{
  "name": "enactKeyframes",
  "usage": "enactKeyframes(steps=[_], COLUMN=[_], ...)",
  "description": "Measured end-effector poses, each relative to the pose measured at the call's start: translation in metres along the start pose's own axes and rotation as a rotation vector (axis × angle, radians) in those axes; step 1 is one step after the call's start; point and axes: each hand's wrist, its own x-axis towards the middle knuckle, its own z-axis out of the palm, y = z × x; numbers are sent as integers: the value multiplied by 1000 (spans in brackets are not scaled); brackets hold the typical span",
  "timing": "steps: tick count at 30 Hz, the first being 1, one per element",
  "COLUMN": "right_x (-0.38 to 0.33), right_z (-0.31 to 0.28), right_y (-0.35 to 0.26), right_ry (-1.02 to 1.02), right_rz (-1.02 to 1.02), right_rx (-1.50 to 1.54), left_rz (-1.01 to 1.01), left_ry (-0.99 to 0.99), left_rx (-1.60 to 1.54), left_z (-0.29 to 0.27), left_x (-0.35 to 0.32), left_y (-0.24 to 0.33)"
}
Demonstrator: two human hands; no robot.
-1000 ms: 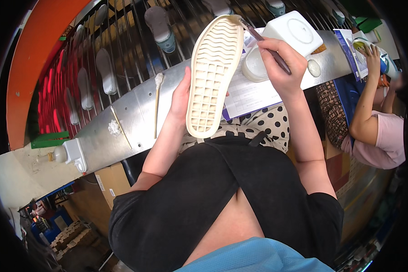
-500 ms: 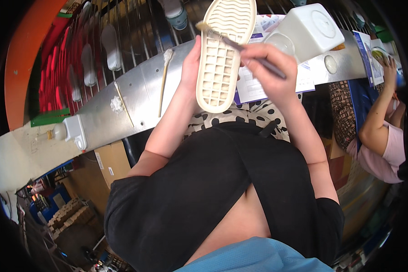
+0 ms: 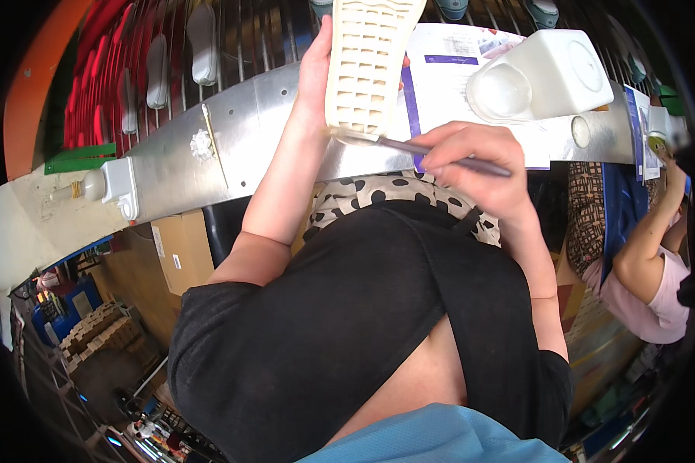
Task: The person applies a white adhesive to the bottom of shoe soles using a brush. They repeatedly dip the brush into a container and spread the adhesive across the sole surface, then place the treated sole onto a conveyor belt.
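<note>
My left hand (image 3: 314, 77) grips a cream rubber shoe sole (image 3: 367, 73) from its left side, with fingertips showing at its right edge. The sole's gridded face is turned up toward me, and its far end is cut off by the upper edge of the picture. Between the fingers and thumb of my right hand (image 3: 483, 158) is a brush with a dark handle (image 3: 409, 147). Its pale bristles are at the near end of the sole; whether they touch it, I cannot tell.
Printed sheets (image 3: 449, 77) lie on the metal bench (image 3: 266, 108) under a white plastic bottle (image 3: 567, 73) and a clear cup (image 3: 500, 91). At left are a thin stick (image 3: 215, 150) and a white wad (image 3: 202, 144). Beyond runs a rod conveyor carrying shoe parts (image 3: 203, 46). A co-worker's arm (image 3: 649, 239) is at right.
The brush has moved from the sole's upper left edge down to its near end. My left hand and the sole are farther up in the picture, and the view has shifted.
</note>
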Motion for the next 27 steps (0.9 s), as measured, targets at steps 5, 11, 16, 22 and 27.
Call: enactKeyframes(steps=[5,11,16,22,27], right_x=[16,36,48,41,28], right_z=[-14,-26,-20,-29,-24], right_y=[-3,-24,-30,-38,3], right_ry=[-244,-372,-571,-333,32], right_rz=[-48,-162,-151,-106,-2], right_rx=[-258,-349,-484,-290,-203], left_rz=[-16,-171,-289,-307,-257], left_ry=[64,130,144,82,3], left_rx=[-72,-148,-153,-215,-195], left_z=[14,35,31,13,4], left_x=[1,3,5,2,6], left_y=[7,11,15,14,5])
